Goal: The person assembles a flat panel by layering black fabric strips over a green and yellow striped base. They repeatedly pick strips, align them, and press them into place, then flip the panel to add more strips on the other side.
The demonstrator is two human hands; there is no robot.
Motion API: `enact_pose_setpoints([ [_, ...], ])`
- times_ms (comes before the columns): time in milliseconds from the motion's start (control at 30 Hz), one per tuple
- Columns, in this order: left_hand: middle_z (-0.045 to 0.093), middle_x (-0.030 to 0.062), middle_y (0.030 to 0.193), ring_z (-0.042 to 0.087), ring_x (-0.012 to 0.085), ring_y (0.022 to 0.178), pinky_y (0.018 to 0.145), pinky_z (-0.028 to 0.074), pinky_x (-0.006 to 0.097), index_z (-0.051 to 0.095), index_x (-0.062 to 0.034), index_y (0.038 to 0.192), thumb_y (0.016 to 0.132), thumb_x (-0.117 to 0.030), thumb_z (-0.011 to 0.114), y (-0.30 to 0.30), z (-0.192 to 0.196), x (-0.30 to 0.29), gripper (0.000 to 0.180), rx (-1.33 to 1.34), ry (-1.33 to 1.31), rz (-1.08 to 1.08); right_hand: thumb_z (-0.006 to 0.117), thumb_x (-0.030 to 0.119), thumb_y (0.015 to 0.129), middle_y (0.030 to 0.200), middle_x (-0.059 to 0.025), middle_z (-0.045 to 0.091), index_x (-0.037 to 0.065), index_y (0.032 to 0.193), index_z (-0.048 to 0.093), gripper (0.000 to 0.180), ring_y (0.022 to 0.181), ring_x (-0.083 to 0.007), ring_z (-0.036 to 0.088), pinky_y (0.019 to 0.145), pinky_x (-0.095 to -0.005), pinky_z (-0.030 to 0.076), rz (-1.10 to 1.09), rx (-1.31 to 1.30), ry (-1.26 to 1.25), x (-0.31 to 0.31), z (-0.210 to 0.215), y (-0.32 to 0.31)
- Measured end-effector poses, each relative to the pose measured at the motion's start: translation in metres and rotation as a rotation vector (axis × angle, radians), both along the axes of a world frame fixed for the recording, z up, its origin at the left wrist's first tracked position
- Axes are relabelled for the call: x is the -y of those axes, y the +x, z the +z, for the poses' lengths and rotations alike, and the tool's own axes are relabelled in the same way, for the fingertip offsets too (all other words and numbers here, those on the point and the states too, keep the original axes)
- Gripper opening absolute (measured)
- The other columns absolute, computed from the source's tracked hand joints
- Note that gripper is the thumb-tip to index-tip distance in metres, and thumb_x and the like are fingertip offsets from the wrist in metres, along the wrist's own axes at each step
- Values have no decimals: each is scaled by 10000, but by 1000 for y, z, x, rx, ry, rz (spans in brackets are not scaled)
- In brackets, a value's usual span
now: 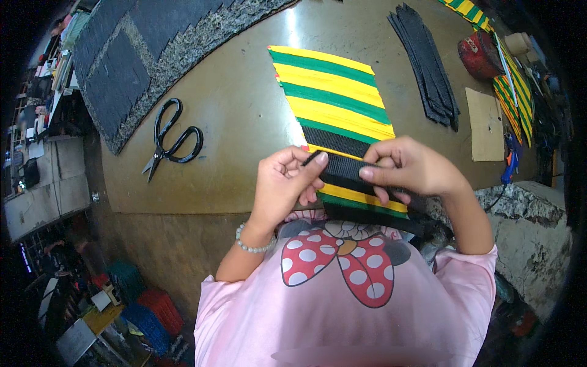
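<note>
My left hand (286,180) and my right hand (408,166) both pinch a short black webbing strap (342,173) just above the near end of a yellow and green striped fabric panel (335,95). The left thumb and fingers grip the strap's left end. Over its right part, the right thumb presses down. The panel lies flat on the brown table (244,122), running away from me. A second black strip (335,140) lies across the panel just beyond my hands. More black strap (391,221) trails toward my chest.
Black scissors (172,139) lie on the table to the left. Dark grey sheets (131,55) cover the far left. A pile of black straps (428,64), a cardboard piece (486,125), a red tin (480,55) and more striped fabric (515,92) sit at the right.
</note>
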State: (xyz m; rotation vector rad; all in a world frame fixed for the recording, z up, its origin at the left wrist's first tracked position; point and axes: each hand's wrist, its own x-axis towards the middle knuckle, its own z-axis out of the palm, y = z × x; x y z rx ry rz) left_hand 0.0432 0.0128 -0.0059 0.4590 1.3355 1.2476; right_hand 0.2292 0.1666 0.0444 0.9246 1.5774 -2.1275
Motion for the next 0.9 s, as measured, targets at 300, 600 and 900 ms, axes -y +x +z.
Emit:
enact_pose_setpoints([
  [300, 700, 159, 892, 663, 133, 627, 490, 500, 198, 649, 59, 1052, 1022, -230, 560, -18, -9, -4, 303, 316, 124, -50, 545, 321, 1029, 1027, -186, 706, -34, 1113, 573, 366, 703, -182, 679, 615, -278, 559, -148, -97, -364, -5, -16, -1],
  [600, 686, 87, 921, 674, 124, 774, 599, 546, 236, 620, 49, 1151, 939, -85, 659, -19, 1, -4, 254, 41, 206, -174, 623, 342, 986, 764, -13, 622, 45, 994, 603, 298, 622, -81, 609, 548, -237, 518, -28, -164, -245, 2, -37, -16],
  [900, 657, 80, 1049, 589, 187, 953, 806, 489, 311, 731, -81, 1082, 905, -120, 672, -77, -10, -51, 191, -1016, 242, -3, 696, 270, 913, 693, -95, 670, -21, 848, 690, 298, 601, -139, 611, 572, -312, 487, -149, -240, 659, -32, -59, -75],
])
